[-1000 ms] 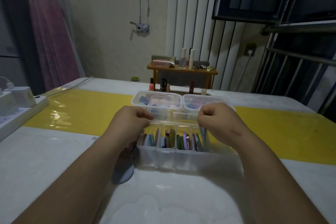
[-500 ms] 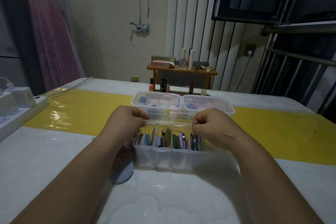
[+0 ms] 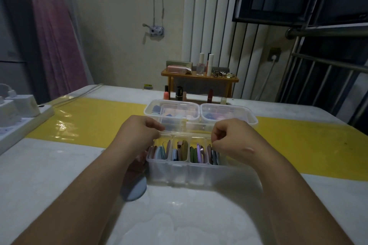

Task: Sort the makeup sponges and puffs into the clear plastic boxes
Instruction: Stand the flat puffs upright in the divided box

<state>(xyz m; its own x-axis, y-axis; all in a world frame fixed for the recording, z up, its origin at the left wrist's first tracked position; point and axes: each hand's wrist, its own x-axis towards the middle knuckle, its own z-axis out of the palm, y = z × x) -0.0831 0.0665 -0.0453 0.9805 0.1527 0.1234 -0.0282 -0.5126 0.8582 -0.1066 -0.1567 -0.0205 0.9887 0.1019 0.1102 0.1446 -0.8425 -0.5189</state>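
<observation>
Here, the left hand [image 3: 139, 131] and right hand [image 3: 229, 137] curl their fingers, pinching the corners of the clear lid [image 3: 185, 125] over the near divided box [image 3: 187, 173], where puffs [image 3: 179, 153] stand on edge. Two far boxes [image 3: 229, 113] sit just behind. A blue puff [image 3: 135, 192] lies left, half hidden under the forearm.

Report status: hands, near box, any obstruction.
Both pinching: left hand and right hand on clear lid over divided box. Sorted puffs upright in its compartments. Stray blue puff on table by left forearm.

Puffs [image 3: 180, 152] stand in the near box [image 3: 187, 173]; two boxes [image 3: 201, 113] lie behind it.
</observation>
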